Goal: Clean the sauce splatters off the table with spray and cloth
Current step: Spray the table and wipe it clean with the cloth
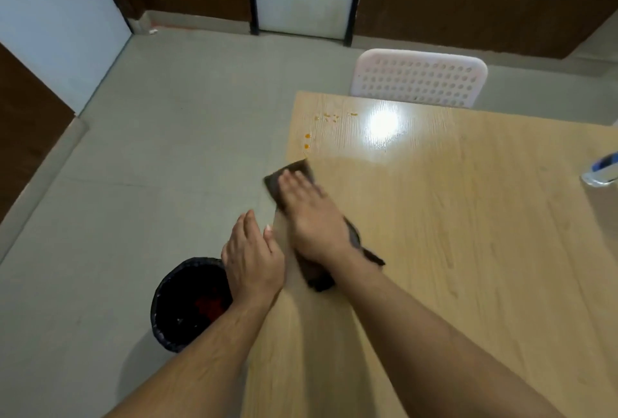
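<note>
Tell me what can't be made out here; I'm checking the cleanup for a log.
Head view only:
- Spray bottle: cut off by the right edge.
- Cloth: middle hidden under the right hand.
- Bin contents: too dark.
- Left hand fingertips: hidden behind the table edge.
- Sauce splatters: too small to count.

I see the cloth (294, 172), dark brown and crumpled, lying flat on the table (434, 250) at its left edge, its far corner poking just past that edge and its near end trailing back toward me. Beyond it, near the far left corner, I make out the sauce splatters (326, 118): small orange dots and flecks, two by the left edge and a scatter closer to the far edge. At the right edge I see the spray (600, 173), a clear bottle, only partly in view.
</note>
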